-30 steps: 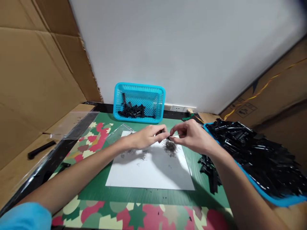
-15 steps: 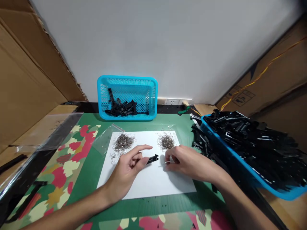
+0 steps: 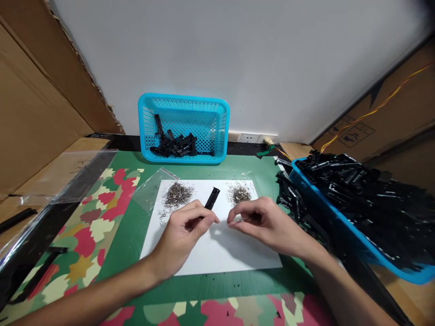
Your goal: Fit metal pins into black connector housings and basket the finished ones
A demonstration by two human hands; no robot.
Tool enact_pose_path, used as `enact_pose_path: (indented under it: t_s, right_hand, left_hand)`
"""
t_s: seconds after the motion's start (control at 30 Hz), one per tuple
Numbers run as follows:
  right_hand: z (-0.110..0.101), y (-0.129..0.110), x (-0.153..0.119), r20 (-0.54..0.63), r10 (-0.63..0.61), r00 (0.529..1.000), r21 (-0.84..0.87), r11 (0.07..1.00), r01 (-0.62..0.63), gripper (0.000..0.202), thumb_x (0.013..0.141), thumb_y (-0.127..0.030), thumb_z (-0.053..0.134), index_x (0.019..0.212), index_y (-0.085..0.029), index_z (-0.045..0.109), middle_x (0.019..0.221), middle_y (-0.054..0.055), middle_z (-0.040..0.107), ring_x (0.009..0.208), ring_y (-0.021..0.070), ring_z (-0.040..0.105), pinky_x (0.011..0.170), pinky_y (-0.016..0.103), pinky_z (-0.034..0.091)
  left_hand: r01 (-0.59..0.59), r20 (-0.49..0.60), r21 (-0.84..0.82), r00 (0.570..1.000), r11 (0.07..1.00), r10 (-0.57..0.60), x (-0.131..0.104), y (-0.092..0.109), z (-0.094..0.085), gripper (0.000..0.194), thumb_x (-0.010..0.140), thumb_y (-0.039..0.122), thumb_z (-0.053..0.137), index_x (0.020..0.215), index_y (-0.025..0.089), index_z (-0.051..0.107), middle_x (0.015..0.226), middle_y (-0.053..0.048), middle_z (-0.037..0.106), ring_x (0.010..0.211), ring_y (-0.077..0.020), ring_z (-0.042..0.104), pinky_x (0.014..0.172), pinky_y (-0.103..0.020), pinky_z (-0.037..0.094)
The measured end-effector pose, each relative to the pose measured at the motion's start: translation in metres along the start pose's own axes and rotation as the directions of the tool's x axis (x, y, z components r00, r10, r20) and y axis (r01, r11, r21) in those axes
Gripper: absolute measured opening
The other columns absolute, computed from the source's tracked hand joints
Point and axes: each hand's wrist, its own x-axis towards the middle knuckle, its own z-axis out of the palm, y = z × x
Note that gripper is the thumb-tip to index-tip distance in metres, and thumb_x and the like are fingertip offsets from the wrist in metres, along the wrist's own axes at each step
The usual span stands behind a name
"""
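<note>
My left hand point(image 3: 183, 233) is closed round a narrow black plastic part point(image 3: 213, 198), which sticks up and away from its fingers; thumb and forefinger tips meet beside it. To the right, my right hand point(image 3: 268, 224) is in a pinch, with a thin pale sliver at the fingertips too small to name. A small gap separates the two hands. Both are above a white sheet of paper point(image 3: 217, 258). On that sheet lie two piles of tiny metal pieces, a left pile point(image 3: 177, 194) and a right pile point(image 3: 240, 194).
A blue basket point(image 3: 185, 159) holding several black parts stands against the wall. At right, a blue bin point(image 3: 343, 226) is heaped with black parts, with more loose parts point(image 3: 288, 192) beside it. A clear plastic bag point(image 3: 146, 192) lies by the paper on the green mat point(image 3: 129, 235).
In my left hand the black part has turned from nearly level to upright, and the forefinger has curled in. My right hand has drawn back slightly from the right pile, fingertips still pinched.
</note>
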Motion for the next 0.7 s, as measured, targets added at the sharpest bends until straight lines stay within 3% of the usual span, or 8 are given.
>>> enact_pose_path:
  t_s: [0.2, 0.4, 0.6, 0.7]
  right_hand:
    - [0.02, 0.002, 0.004, -0.151, -0.09, 0.984, 0.127, 0.986, 0.11, 0.01, 0.093, -0.019, 0.069, 0.095, -0.017, 0.079, 0.061, -0.007, 0.044, 0.055, 0.0083, 0.029, 0.051, 0.024, 0.026]
    - [0.029, 0.007, 0.004, -0.172, -0.156, 0.973, 0.055, 0.984, 0.167, 0.014, 0.093, -0.017, 0.067, 0.1, -0.017, 0.079, 0.061, -0.008, 0.034, 0.054, 0.0085, 0.028, 0.051, 0.025, 0.025]
    - [0.037, 0.002, 0.005, -0.293, -0.23, 0.928, -0.039, 0.973, 0.229, 0.017, 0.096, -0.021, 0.065, 0.098, -0.017, 0.081, 0.058, -0.007, 0.038, 0.05, 0.0087, 0.028, 0.049, 0.026, 0.025]
    - [0.041, -0.002, 0.005, -0.352, -0.228, 0.908, -0.036, 0.972, 0.231, 0.017, 0.096, -0.023, 0.066, 0.093, -0.017, 0.082, 0.055, -0.005, 0.047, 0.048, 0.0087, 0.032, 0.047, 0.026, 0.026]
  left_hand:
    - [0.015, 0.07, 0.003, 0.997, 1.0, -0.015, 0.0, 0.0, 0.002, 0.022, 0.103, 0.042, 0.065, 0.101, 0.024, 0.078, 0.089, -0.001, 0.059, 0.079, -0.0144, 0.052, 0.068, -0.029, 0.035]
    - [0.011, 0.084, 0.033, 0.996, 0.999, -0.014, 0.001, 0.002, 0.004, 0.022, 0.105, 0.038, 0.062, 0.096, 0.022, 0.075, 0.089, 0.0, 0.058, 0.077, -0.0142, 0.051, 0.068, -0.029, 0.035]
    - [0.049, 0.1, 0.026, 0.994, 0.998, -0.052, 0.001, 0.001, 0.0, 0.032, 0.106, 0.047, 0.057, 0.096, 0.021, 0.074, 0.089, -0.001, 0.058, 0.08, -0.0159, 0.052, 0.071, -0.03, 0.035]
    - [0.061, 0.123, -0.038, 0.991, 0.997, -0.056, 0.002, 0.005, -0.002, 0.036, 0.108, 0.049, 0.053, 0.097, 0.02, 0.072, 0.091, -0.002, 0.058, 0.084, -0.0168, 0.053, 0.074, -0.03, 0.036]
